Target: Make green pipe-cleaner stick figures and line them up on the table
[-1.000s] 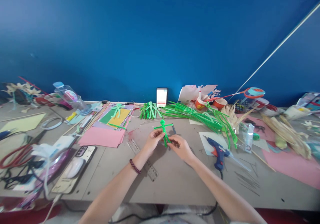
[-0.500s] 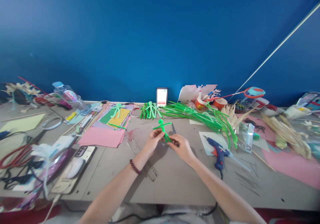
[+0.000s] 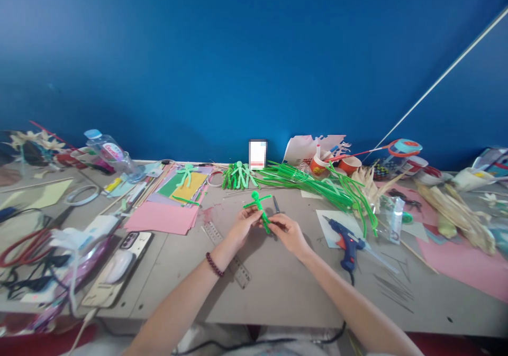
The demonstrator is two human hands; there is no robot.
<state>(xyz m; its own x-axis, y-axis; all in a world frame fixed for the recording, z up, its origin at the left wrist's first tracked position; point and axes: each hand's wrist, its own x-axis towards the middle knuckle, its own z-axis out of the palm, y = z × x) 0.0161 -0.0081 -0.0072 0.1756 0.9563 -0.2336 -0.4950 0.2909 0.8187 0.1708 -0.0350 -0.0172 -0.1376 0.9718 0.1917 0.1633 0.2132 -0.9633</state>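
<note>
A green pipe-cleaner figure [image 3: 257,202], with a round head and two outstretched arms, is held upright above the middle of the table. My left hand [image 3: 246,224] pinches its body from the left. The fingertips of my right hand [image 3: 288,230] are closed on its lower end, at the legs. Just beyond my right hand lies a dark pen-like tool [image 3: 276,204]. Under my left forearm rests a clear ruler [image 3: 240,272], partly covered. Several similar green figures [image 3: 239,174] sit by the wall, and one more pale green figure [image 3: 187,175] lies on coloured sheets.
Green pipe cleaners [image 3: 313,184] spread across the back right. A blue hot glue gun [image 3: 349,246] lies on white paper, its cord running to the front edge. Pink paper [image 3: 161,218], a phone [image 3: 119,271], red-handled scissors [image 3: 27,247] and a bottle [image 3: 109,152] occupy the left side.
The figure's legs, spread apart before, are now drawn together. My right fingers have shifted slightly at its lower end, while my left hand keeps its hold.
</note>
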